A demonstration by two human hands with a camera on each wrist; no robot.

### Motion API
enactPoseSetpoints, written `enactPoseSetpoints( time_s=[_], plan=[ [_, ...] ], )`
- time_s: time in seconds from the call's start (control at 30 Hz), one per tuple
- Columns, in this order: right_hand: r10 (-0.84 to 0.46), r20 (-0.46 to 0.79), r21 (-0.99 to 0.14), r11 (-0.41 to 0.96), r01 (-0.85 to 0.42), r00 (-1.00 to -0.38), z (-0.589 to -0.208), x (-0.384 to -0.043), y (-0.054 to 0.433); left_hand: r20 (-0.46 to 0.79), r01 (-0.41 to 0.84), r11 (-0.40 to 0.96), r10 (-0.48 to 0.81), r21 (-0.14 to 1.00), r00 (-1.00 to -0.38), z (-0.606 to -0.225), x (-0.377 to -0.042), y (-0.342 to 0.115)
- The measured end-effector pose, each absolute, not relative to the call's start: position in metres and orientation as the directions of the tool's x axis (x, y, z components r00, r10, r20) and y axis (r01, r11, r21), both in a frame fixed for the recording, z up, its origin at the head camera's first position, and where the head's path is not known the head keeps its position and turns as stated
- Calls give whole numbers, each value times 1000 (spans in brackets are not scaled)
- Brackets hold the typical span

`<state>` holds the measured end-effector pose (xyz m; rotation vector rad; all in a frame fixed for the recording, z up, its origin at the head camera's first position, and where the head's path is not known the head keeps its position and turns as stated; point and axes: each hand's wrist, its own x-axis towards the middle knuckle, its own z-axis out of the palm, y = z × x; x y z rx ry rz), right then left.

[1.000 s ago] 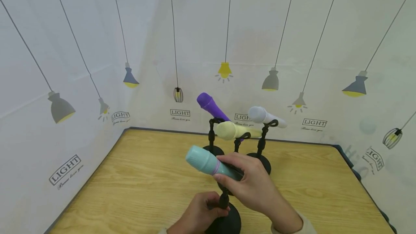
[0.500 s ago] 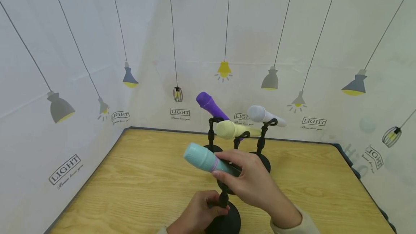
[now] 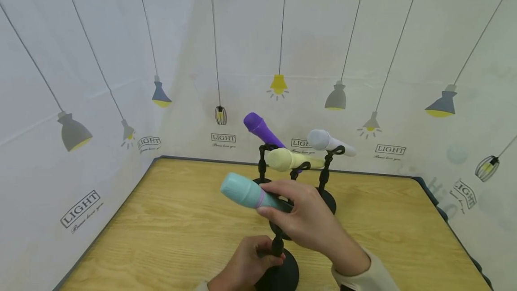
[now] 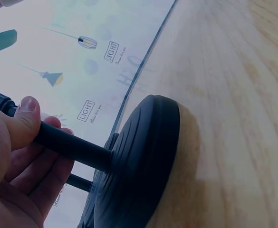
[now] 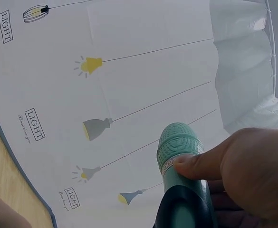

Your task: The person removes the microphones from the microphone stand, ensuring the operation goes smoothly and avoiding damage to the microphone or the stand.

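Observation:
A mint-green microphone (image 3: 241,190) lies tilted in my right hand (image 3: 313,219), its head pointing up and left in the head view. Thumb and fingers grip it just below the head. In the right wrist view, a black clip (image 5: 165,211) of the stand wraps its handle, while my right thumb (image 5: 188,164) presses near the collar. Below it, my left hand (image 3: 248,259) pinches the pole of a black stand (image 3: 288,273). The left wrist view shows that pole (image 4: 74,147) between thumb and fingers, above the round base (image 4: 141,156) on the table.
Behind my hands, a purple microphone (image 3: 262,128), a yellow microphone (image 3: 282,160) and a white microphone (image 3: 321,140) sit on black stands. The wooden table (image 3: 173,219) ends at a white curtain (image 3: 250,26) printed with lamps.
My right hand and the mint-green microphone have shifted left and slightly up. My left hand stays on the stand's pole. The other microphones have not moved on the table.

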<state>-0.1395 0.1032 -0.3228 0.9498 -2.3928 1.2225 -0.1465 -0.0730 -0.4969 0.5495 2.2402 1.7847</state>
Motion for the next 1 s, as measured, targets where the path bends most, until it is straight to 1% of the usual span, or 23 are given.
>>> enactPoseSetpoints(
  time_s=[0.13,0.57,0.67,0.9,1.0],
  plan=[
    [-433,519,-607,420,-674,-737,-320,-141,100,74,170,191,427,967,-901,-497,-147,-73],
    [-458,496,-609,423,-671,-738,-312,-144,94,81,173,179,433,968,-898,-500,-146,-74],
    [-472,494,-610,411,-678,-730,-311,-145,92,77,171,180,435,969,-897,-501,-146,-75],
    [-493,504,-582,413,-701,-709,-306,-147,88,38,122,163,443,979,-896,-500,-148,-75],
    [-494,518,-568,411,-713,-698,-304,-147,85,41,124,160,445,979,-894,-500,-148,-75]
  ],
)
